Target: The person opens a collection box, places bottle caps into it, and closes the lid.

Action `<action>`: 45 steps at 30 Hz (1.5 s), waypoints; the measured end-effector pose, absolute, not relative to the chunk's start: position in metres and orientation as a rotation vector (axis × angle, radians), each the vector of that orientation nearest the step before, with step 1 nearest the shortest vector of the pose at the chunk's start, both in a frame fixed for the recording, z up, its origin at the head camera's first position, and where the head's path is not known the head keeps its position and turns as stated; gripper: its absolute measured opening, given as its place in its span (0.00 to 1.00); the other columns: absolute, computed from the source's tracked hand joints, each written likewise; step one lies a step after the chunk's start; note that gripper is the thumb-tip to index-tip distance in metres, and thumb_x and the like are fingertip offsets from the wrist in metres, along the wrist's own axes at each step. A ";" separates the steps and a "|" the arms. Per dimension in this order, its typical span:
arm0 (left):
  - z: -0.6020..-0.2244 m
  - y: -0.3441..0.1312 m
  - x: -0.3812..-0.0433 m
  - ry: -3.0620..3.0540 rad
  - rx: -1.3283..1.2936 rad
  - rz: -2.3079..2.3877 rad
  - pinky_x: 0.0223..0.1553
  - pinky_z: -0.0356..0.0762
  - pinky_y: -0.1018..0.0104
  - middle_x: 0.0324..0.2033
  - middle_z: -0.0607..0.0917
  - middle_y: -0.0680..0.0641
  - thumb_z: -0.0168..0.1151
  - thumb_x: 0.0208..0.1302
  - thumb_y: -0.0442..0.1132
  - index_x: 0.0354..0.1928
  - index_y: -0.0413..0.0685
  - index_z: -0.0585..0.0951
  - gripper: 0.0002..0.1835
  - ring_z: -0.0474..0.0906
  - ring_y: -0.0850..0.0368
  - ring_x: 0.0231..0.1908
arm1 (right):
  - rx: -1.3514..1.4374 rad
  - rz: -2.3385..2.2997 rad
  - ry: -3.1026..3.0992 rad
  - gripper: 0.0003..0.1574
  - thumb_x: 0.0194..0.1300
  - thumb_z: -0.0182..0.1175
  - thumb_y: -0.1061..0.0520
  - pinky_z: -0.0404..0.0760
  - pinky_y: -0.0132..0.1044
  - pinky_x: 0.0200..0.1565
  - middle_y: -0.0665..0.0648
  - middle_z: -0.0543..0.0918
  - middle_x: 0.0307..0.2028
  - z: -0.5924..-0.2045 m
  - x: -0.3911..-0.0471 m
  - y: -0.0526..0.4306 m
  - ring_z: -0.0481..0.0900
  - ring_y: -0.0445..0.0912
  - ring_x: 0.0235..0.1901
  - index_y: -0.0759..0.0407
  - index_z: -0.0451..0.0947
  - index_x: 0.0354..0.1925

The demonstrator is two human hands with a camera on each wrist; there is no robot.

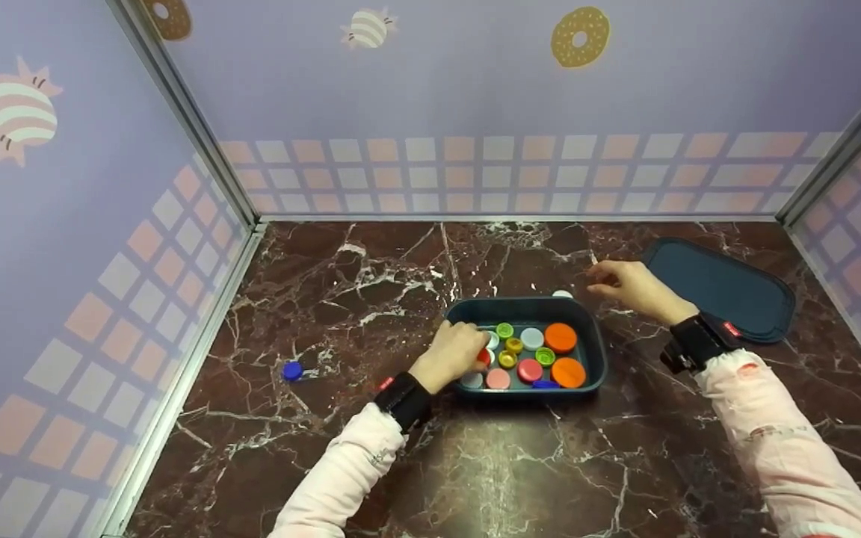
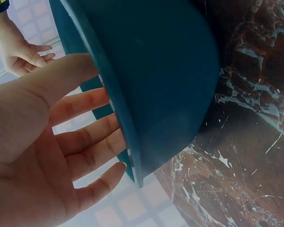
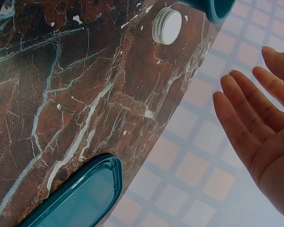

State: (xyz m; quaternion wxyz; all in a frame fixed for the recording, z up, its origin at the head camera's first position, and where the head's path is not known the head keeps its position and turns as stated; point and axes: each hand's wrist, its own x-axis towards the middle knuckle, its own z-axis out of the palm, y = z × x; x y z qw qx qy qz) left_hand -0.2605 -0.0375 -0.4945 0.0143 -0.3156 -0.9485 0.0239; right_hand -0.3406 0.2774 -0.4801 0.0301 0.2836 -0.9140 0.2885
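Note:
My left hand [image 1: 460, 347] reaches over the left end of a dark teal plastic box [image 1: 601, 351]. Its fingertips dip inside, beside a red cap [image 1: 483, 357]; in the left wrist view the rim hides them, so a grip on that cap cannot be confirmed. Bottle caps of many colours lie in the box, among them an orange cap [image 1: 569, 372], a pink-red cap [image 1: 530, 370] and a green cap [image 1: 504, 330]. My right hand [image 1: 628, 286] hovers right of the box with loosely bent fingers and holds nothing. A white cap [image 3: 168, 26] lies on the table behind the box.
The teal lid [image 1: 722, 288] lies flat at the right, partly behind my right hand. A blue cap [image 1: 292, 370] sits alone on the marbled table [image 1: 311, 448] to the left. Patterned walls [image 1: 430, 90] enclose the back and both sides.

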 end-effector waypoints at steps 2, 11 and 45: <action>-0.495 -0.036 -0.260 -2.977 -0.987 0.070 0.35 0.68 0.57 0.30 0.79 0.49 0.69 0.45 0.50 0.35 0.49 0.79 0.17 0.75 0.51 0.34 | 0.867 0.896 -2.829 0.12 0.58 0.61 0.62 0.76 0.44 0.33 0.58 0.80 0.30 -0.480 -0.341 0.277 0.78 0.50 0.30 0.66 0.76 0.41; -0.497 -0.033 -0.262 -3.047 -0.975 0.035 0.38 0.69 0.54 0.31 0.79 0.48 0.68 0.45 0.51 0.35 0.49 0.77 0.19 0.75 0.51 0.36 | 0.861 0.910 -2.862 0.12 0.59 0.60 0.62 0.76 0.42 0.29 0.58 0.80 0.30 -0.480 -0.341 0.276 0.78 0.49 0.27 0.65 0.75 0.43; -0.484 -0.076 -0.260 -2.782 -0.871 -0.226 0.26 0.72 0.57 0.26 0.73 0.48 0.67 0.49 0.49 0.33 0.43 0.76 0.18 0.73 0.49 0.28 | 1.052 1.038 -2.813 0.18 0.52 0.59 0.75 0.74 0.50 0.37 0.68 0.79 0.35 -0.505 -0.364 0.271 0.77 0.57 0.36 0.73 0.75 0.45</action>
